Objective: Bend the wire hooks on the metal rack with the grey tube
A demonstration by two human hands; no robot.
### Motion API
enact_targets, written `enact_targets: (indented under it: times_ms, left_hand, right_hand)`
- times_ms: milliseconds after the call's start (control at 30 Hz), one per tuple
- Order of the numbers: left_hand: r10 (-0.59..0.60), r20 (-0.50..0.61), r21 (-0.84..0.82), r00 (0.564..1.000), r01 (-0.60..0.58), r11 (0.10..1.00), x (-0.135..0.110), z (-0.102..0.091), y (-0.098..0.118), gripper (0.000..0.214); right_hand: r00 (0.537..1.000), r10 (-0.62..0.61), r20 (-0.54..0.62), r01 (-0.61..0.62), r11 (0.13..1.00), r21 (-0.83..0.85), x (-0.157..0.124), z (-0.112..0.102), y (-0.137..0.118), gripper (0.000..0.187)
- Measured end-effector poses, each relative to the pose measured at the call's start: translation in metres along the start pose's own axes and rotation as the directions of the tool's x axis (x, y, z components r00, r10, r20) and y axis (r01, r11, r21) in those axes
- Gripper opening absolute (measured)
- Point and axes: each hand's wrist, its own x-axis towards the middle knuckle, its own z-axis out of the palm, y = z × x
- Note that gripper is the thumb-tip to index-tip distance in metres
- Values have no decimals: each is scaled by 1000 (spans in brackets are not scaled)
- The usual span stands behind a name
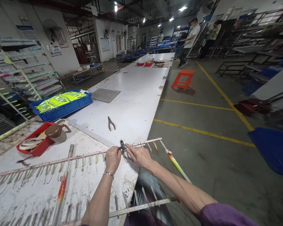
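My left hand (112, 158) and my right hand (139, 156) meet at a long thin rack strip (61, 160) that lies across the paint-spattered table end (37, 194). Several small lures hang from the strip on wire hooks. Both hands are closed in pinches around a small grey clip-like piece (123, 145) on the strip, the left from the left side and the right from the right. A second strip (141, 207) with hanging pieces lies nearer my body. A painted rod (175, 164) sticks out past the table edge to the right.
Pliers (111, 123) lie on the white table (136, 94). A blue crate (61, 106) of yellow-green lures, a red tray (36, 147) with tape rolls and a brown jug (58, 131) stand left. An orange stool (183, 79) sits on the floor. People stand far back right.
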Motion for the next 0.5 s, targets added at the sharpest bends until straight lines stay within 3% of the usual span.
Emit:
enact_targets:
  times_ms: [167,333,500]
  left_hand:
    - [24,-7,13,1000,-24,1000,0,0,0,16]
    - [20,-27,31,999,-19,999,-1,1,-1,19]
    - [29,-23,12,999,-29,1000,-1,0,0,16]
  right_hand:
    - [983,24,-183,-8,996,88,1,-2,-3,49]
    - [998,58,3,-58,998,-5,6,-1,-2,43]
    - [981,84,-175,-77,996,47,3,-1,0,49]
